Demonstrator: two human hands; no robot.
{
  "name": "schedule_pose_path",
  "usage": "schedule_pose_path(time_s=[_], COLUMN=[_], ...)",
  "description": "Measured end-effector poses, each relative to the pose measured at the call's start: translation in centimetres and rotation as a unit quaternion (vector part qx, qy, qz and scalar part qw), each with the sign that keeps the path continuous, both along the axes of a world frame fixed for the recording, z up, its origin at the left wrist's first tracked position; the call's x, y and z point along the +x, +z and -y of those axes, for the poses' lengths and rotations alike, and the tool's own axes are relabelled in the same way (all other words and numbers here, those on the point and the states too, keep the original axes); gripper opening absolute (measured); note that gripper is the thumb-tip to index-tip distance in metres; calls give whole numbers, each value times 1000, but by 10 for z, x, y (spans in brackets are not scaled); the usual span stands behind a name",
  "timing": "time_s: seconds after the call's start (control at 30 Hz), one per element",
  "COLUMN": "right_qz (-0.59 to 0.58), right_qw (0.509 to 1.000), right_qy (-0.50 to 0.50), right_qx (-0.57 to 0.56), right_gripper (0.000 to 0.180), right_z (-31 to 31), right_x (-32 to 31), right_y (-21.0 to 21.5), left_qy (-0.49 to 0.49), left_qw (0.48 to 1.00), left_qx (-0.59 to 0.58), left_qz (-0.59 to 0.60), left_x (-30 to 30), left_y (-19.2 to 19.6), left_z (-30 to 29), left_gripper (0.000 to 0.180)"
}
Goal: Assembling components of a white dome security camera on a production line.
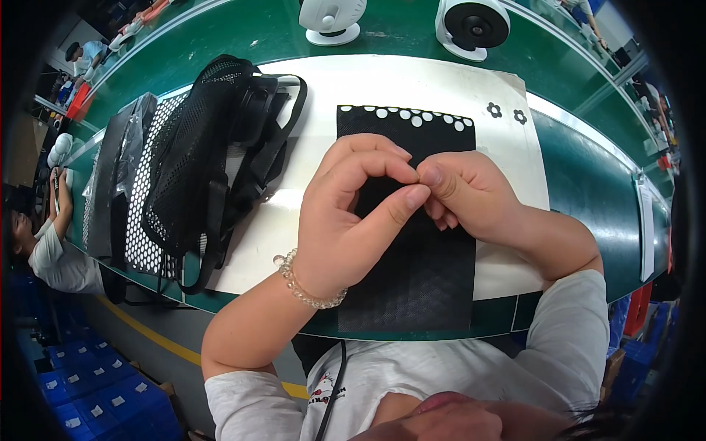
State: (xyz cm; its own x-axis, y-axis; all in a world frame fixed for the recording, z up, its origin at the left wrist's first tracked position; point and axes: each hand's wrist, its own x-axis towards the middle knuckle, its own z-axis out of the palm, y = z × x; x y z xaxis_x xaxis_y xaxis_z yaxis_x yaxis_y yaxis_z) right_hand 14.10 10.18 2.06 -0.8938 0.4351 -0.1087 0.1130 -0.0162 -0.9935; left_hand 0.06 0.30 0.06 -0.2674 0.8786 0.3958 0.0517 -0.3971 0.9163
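Observation:
My left hand [334, 213] and my right hand [474, 195] meet fingertip to fingertip over a black textured sheet [404, 294]. Each has its thumb and forefinger pinched together; whatever lies between them is hidden or too small to name. White round dots run along the sheet's far edge, and its near end hangs past the table edge. Beneath the sheet lies a white board [323, 95]. To the right of the sheet, two small black flower-shaped pieces, one flower [494, 110] and another flower [521, 117], rest on the board.
A black mesh bag with straps [195, 154] is heaped at the left, over dotted white-and-black material [140, 220]. Two white fans, a left fan [331, 18] and a right fan [474, 28], stand at the back of the green table [397, 33]. Blue boxes [103, 397] are stacked at lower left.

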Motion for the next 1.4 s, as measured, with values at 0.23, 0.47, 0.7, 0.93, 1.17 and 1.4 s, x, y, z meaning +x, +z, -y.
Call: schedule_pose_path(time_s=[0.23, 0.47, 0.7, 0.93, 1.17, 1.4], right_qz=[7, 28, 49, 30, 30, -42], right_qw=[1000, 995, 987, 980, 989, 978], right_qy=[7, 30, 61, 71, 78, -109], right_qx=[6, -89, -138, -182, -122, 172], right_gripper=[45, 47, 50, 50, 51, 26], right_z=[2, 5, 6, 6, 0, -79], right_x=[0, 0, 1, 2, 1, -7], right_y=[3, 3, 6, 4, 10, 0], left_qy=[32, 8, -13, -34, -74, 66], left_qw=[999, 1000, 999, 998, 994, 994], left_qx=[11, 22, 33, 42, 53, 39], left_qz=[-27, -15, -24, -20, 56, 83], left_x=[0, 1, 1, 1, -5, -30], left_y=[-1, -1, -1, -2, 1, 14], left_z=[1, 1, 4, 2, 2, -8], left_gripper=[12, 12, 11, 10, 21, 12])
